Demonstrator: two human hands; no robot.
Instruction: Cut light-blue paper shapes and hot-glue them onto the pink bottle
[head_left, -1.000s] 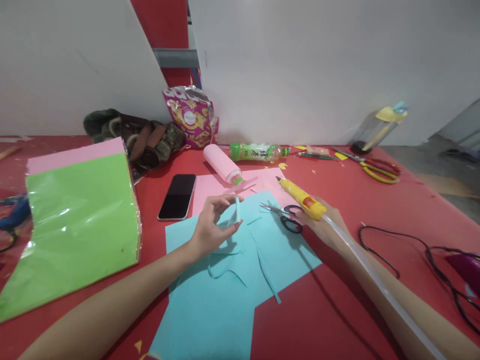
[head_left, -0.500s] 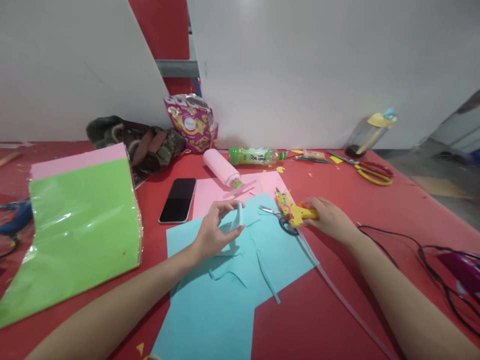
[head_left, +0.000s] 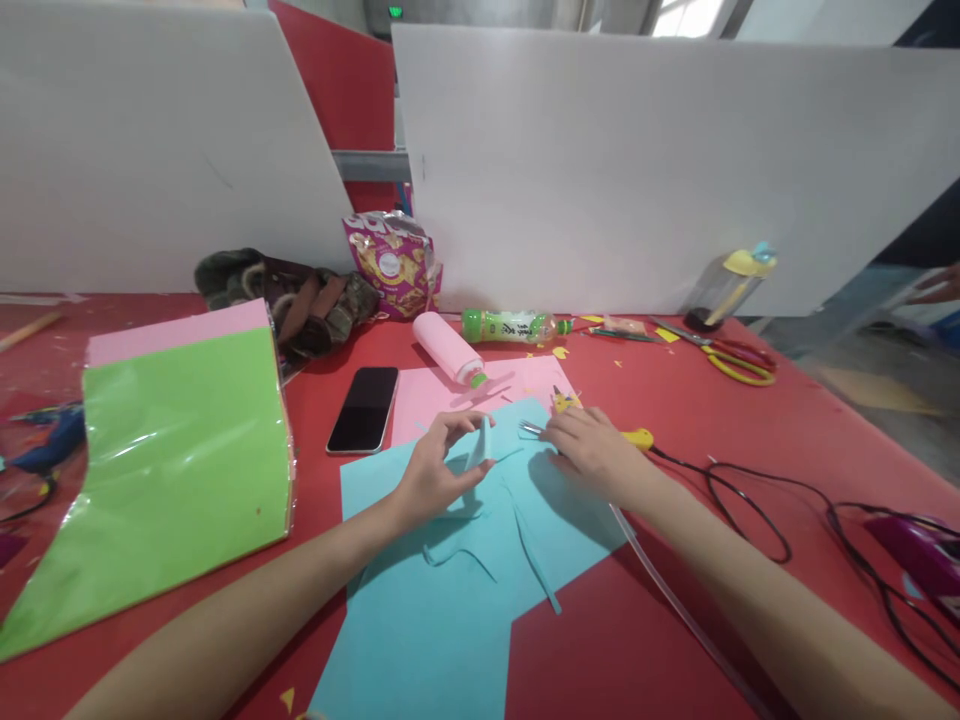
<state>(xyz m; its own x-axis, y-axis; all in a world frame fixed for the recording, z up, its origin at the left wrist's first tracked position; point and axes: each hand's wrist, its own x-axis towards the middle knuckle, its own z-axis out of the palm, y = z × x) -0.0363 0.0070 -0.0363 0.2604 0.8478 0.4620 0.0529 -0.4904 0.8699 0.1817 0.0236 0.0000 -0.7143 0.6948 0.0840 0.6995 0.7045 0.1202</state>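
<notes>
A small folded piece of light blue paper [head_left: 480, 447] is pinched between the thumb and fingers of my left hand [head_left: 439, 470], above the blue sheets [head_left: 420, 640]. My right hand [head_left: 592, 450] reaches over the scissors [head_left: 531, 427], fingers loosely stretched and a shadow beneath. Only the blade tips of the scissors show; their handles are hidden under the hand. Just behind that hand lies a yellow glue gun [head_left: 639, 438], its middle covered and its nozzle pointing away. Thin blue paper strips [head_left: 534, 560] lie between my hands.
A phone [head_left: 364, 410], a pink paper-wrapped bottle [head_left: 448, 348] and a green-labelled bottle [head_left: 514, 326] lie beyond my hands. At left is a pack of coloured paper [head_left: 187, 440]. Black cable [head_left: 757, 475] loops at right. Larger scissors [head_left: 739, 360] lie near a clear cup [head_left: 727, 290].
My right hand has let go of the glue gun, now lying on the table, and moved left over the scissors. My left hand still holds the blue paper piece. The camera has tilted up slightly.
</notes>
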